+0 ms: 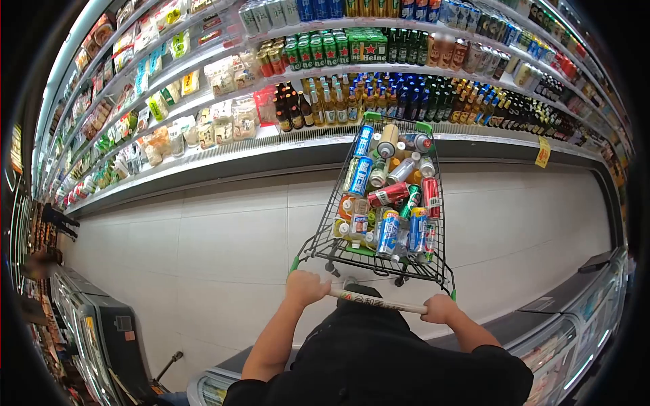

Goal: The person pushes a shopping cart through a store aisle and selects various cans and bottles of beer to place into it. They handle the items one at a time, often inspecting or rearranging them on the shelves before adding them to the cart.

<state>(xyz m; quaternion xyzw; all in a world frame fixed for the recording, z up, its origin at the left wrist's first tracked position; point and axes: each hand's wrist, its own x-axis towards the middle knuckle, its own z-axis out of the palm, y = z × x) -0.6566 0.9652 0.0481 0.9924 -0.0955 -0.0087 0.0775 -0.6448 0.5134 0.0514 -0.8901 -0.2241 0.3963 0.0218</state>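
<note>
A shopping cart (pixel 443 183) with a black wire basket and green corner pieces stands before me. My left hand (pixel 307 287) is wrapped round the left end of its handle (pixel 376 300). The right end of that bar is in the closed fingers of my right hand (pixel 440 308). Piled in the basket are blue cans (pixel 388 231), a red can (pixel 388 195) lying on its side, a green can (pixel 411 201), a tan can (pixel 388 141) and several bottles (pixel 359 221). The lower layers are hidden.
A refrigerated shelf (pixel 298 158) curves across the far side, holding green beer cans (pixel 315 52), brown bottles (pixel 296 108) and packaged food (pixel 223 122). A yellow tag (pixel 542 153) hangs from its edge. Freezer cases (pixel 565 338) flank me at lower right and lower left. Pale floor tiles (pixel 223 223) lie between.
</note>
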